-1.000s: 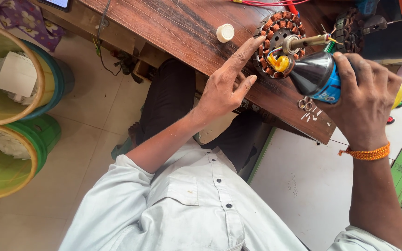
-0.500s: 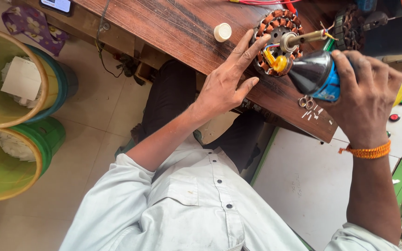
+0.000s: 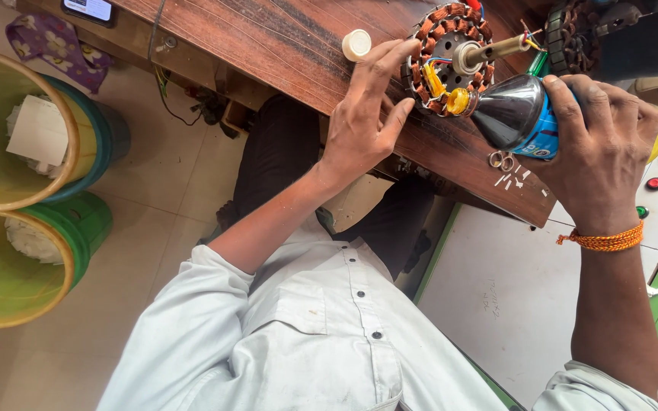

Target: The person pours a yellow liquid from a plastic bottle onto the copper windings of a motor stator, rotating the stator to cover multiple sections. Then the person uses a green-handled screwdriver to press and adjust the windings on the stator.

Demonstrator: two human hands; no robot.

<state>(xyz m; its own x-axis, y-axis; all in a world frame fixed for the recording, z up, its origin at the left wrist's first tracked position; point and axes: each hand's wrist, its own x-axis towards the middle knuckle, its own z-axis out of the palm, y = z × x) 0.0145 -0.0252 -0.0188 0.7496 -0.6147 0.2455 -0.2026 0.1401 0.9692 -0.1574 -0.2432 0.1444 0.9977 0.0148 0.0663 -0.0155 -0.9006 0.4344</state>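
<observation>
Since the earlier frames the hands have barely shifted; the bottle's yellow tip now sits closer against the lower rim of the motor core. Left hand (image 3: 363, 114) lies flat and open on the wooden bench (image 3: 268, 46), fingers spread, fingertips touching the left edge of the motor core (image 3: 451, 57), steadying it. Left forearm runs down and left to a pale shirt sleeve. The core is a ring of copper windings standing on the far right part of the bench, its metal shaft (image 3: 496, 49) pointing right. Right hand (image 3: 599, 144) is closed around a bottle (image 3: 519, 114) with a dark cone top and blue body, tilted so the yellow tip meets the windings. An orange thread band (image 3: 607, 240) circles the right wrist. A small white cap (image 3: 356, 44) lies on the bench just left of the core. Two small metal rings (image 3: 500, 160) lie near the bench edge under the bottle. Two yellow-green buckets (image 3: 9, 198) stand on the floor, far left.
</observation>
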